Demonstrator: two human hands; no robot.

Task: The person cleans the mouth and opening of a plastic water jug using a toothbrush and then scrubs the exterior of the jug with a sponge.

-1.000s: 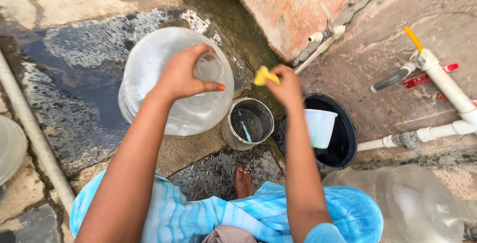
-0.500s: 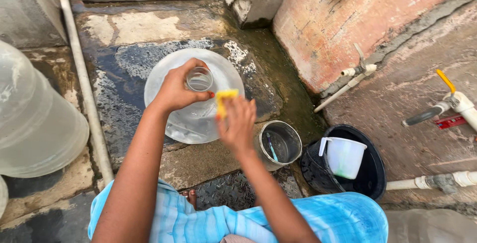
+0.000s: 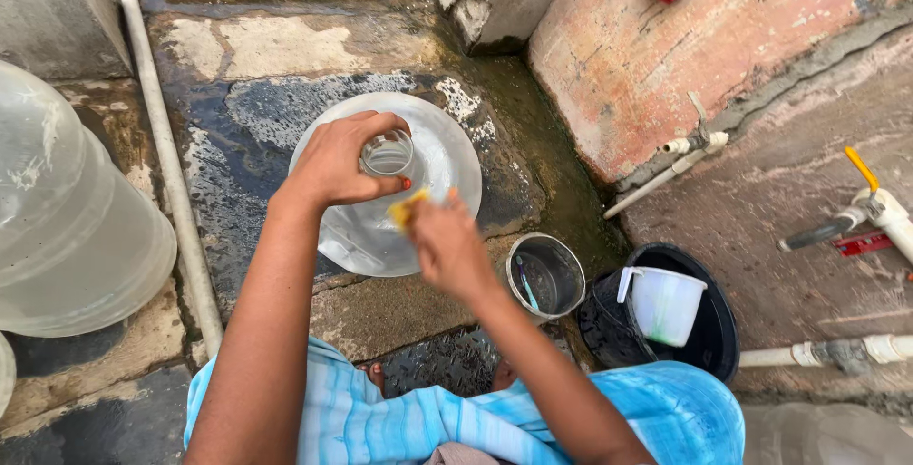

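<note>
A large clear plastic water jug [image 3: 447, 165] stands on the wet floor in front of me. My left hand [image 3: 335, 159] grips its open neck from the left. My right hand [image 3: 445, 242] presses a small yellow sponge [image 3: 407, 208] against the jug's shoulder just below the neck. Most of the sponge is hidden under my fingers.
A small steel pot [image 3: 545, 275] sits right of the jug, beside a black bucket [image 3: 709, 327] holding a white mug [image 3: 664, 303]. Another big clear jug [image 3: 67, 218] lies at the left. A white pipe [image 3: 166, 156] runs along the floor. A tap with a yellow handle [image 3: 861, 170] is at right.
My right hand has carried the yellow sponge from above the pot over to the jug and now presses it on the jug's shoulder. The view has shifted left.
</note>
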